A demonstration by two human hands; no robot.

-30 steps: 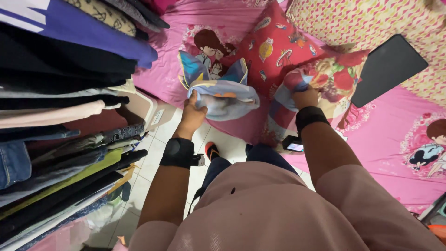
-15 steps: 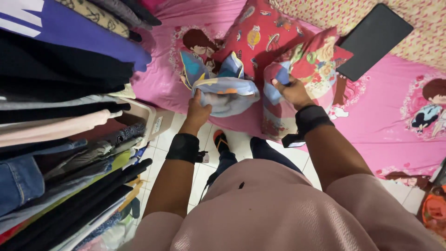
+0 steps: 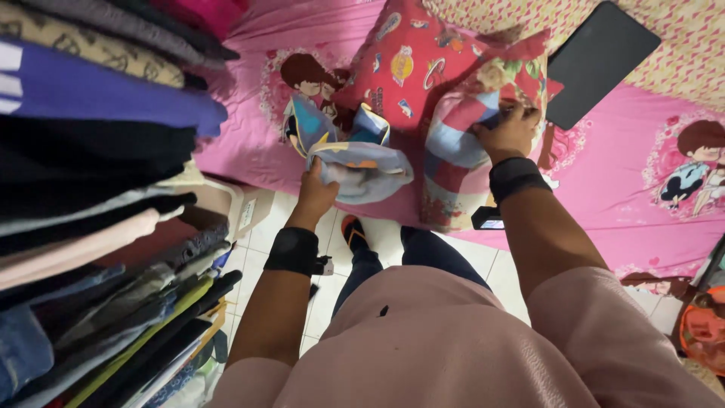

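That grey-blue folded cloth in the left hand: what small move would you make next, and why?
Probably lay it flat on the pink bedsheet. The left hand grips the grey-blue folded cloth just above the bed's edge, while the right hand is busy clutching the patterned pillow.

From my remote seat I pick out few such things. A flat black rectangular tablet (image 3: 602, 62), its screen dark, lies tilted on the bed at the upper right, across the edge of the yellow patterned cover and the pink sheet. A small dark phone (image 3: 488, 220) with a lit screen shows at the bed's edge, just below the striped pillow. A pale box (image 3: 243, 214) with a small label stands on the floor beside the hanging clothes.
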